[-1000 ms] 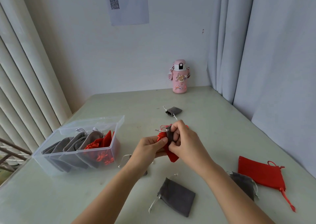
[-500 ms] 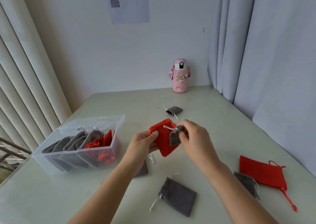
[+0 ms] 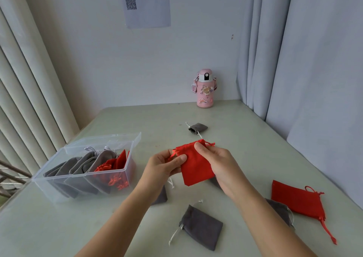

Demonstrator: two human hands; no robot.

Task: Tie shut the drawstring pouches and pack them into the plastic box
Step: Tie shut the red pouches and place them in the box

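Observation:
Both hands hold a red drawstring pouch (image 3: 196,165) above the middle of the table. My left hand (image 3: 164,165) pinches its left top corner and red cord. My right hand (image 3: 218,162) grips its right side near the mouth. The clear plastic box (image 3: 125,173) sits at the left, open, with several grey and red pouches standing in it. Loose on the table lie a grey pouch (image 3: 201,227) in front, another red pouch (image 3: 298,199) at the right with a grey pouch (image 3: 280,210) beside it, and a small grey pouch (image 3: 197,128) further back.
A pink drinking bottle (image 3: 204,88) stands at the back of the table by the wall. Curtains hang along the right edge, vertical blinds along the left. Part of a grey pouch (image 3: 161,196) shows under my left forearm.
The red pouch has been spread out flat between both hands. The small grey pouch that my right hand held half a second ago is no longer in it.

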